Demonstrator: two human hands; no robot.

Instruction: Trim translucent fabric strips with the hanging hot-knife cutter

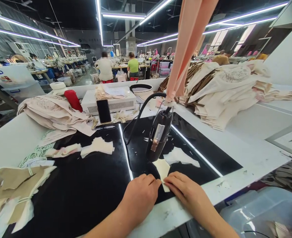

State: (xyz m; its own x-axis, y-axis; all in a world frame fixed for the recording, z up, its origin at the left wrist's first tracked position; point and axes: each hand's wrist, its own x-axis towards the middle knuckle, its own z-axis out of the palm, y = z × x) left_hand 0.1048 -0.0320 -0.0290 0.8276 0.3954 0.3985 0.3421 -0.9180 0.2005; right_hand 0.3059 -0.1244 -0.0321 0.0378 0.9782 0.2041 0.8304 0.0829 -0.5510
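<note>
The left hand (139, 195) and the right hand (185, 190) lie side by side at the near rim of the black worktop (86, 191), fingers curled down and pressed on a small cream fabric piece (163, 170); the fingertips of both pin its near end, and neither hand is closed around it. The piece lies flat on the black surface, its far end reaching under the tip of a dark handheld tool (159, 135) that hangs from a peach cloth strip (185, 49) above. Whether the tool's tip touches the fabric cannot be told.

Bare black surface stretches to the left of the hands. To the right a white table edge (235, 178) runs close by. At the left rim, tan and cream cut pieces (14, 188) are cut off by the frame. Further back lie more cream scraps (97, 147), a dark phone (103, 111) propped against a white box (111, 99), and a red spool (73, 99). A tall stack of folded cloth (225, 92) fills the right. Beyond it, two seated people (118, 67) are blurred and small.
</note>
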